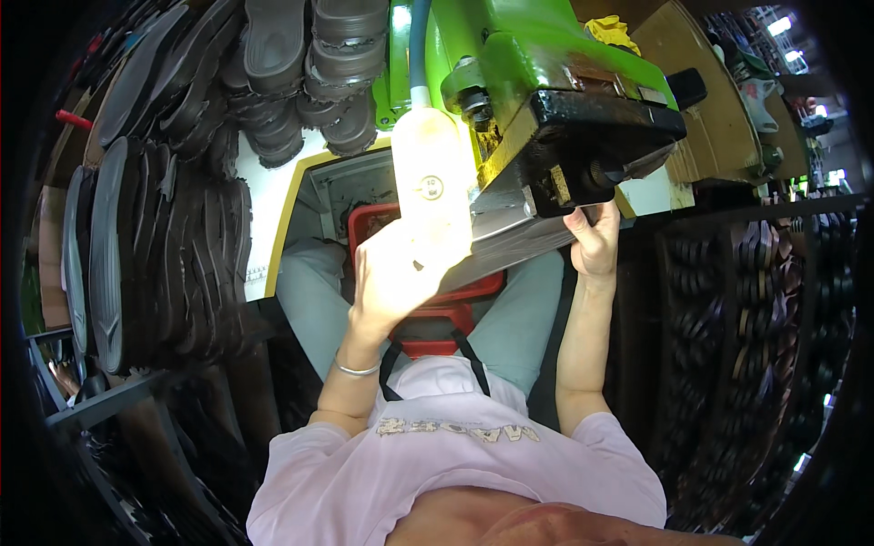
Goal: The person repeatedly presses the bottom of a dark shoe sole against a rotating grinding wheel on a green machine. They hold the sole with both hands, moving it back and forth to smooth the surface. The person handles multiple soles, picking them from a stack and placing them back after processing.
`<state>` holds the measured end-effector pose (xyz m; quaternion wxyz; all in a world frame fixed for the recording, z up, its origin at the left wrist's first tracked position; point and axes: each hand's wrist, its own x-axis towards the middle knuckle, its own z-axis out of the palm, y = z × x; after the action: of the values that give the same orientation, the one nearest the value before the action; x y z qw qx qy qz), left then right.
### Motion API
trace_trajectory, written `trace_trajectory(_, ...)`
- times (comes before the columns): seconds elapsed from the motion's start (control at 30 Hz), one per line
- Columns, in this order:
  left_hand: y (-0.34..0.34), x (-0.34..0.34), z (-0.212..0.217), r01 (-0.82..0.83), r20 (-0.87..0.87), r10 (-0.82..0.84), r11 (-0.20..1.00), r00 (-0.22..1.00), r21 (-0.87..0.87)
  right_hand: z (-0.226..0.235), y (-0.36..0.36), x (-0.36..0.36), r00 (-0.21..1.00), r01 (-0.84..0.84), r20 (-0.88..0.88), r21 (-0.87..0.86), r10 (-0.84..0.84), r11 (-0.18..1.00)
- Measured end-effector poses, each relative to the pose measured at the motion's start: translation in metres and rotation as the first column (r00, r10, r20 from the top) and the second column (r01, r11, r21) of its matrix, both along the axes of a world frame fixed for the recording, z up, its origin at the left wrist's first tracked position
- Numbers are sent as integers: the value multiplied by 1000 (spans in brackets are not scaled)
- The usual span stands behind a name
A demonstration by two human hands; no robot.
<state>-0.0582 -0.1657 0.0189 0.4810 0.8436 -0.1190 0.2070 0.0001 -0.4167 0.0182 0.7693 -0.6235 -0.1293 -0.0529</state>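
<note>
A dark grey shoe sole (519, 244) is held on edge beneath the black head of a green machine (583, 118). My left hand (387, 278) grips its left end, with fingers partly washed out by the glare of a lit lamp (428, 159). At the other end my right hand (594, 241) pinches the sole, thumb on the near side, right under the machine head. The sole's far side and the spot where it meets the machine are hidden.
Dark soles with ragged edges (118, 264) stand in stacks on the left, more (273, 45) behind them. A red bin (364, 218) sits below the table opening. Cardboard (715, 118) and a yellow glove (612, 32) lie at the back right. Racks of dark soles (765, 300) line the right.
</note>
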Motion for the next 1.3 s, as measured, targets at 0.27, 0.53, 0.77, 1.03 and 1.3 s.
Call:
trace_trajectory(0.27, 13, 9, 0, 71, -81, -70, 997, 994, 9, -4, 0, 0, 997, -25, -76, 28, 27, 999)
trace_trajectory(0.53, 41, 15, 7, 170, -116, -160, 983, 980, 76, -3, 21, -18, 992, -43, -121, 15, 45, 999)
trace_trajectory(0.77, 62, 0, -6, 125, -266, -143, 989, 953, -80, -14, 40, -28, 992, -60, -116, -107, 48, 992)
trace_trajectory(1.03, 69, -30, -24, 84, -309, -117, 990, 944, -116, -10, 57, -33, 993, -115, -56, -274, 103, 955)
trace_trajectory(1.3, 5, -5, -7, 173, -76, -171, 985, 982, 19, -16, 52, -40, 998, -56, 17, -336, 65, 940)
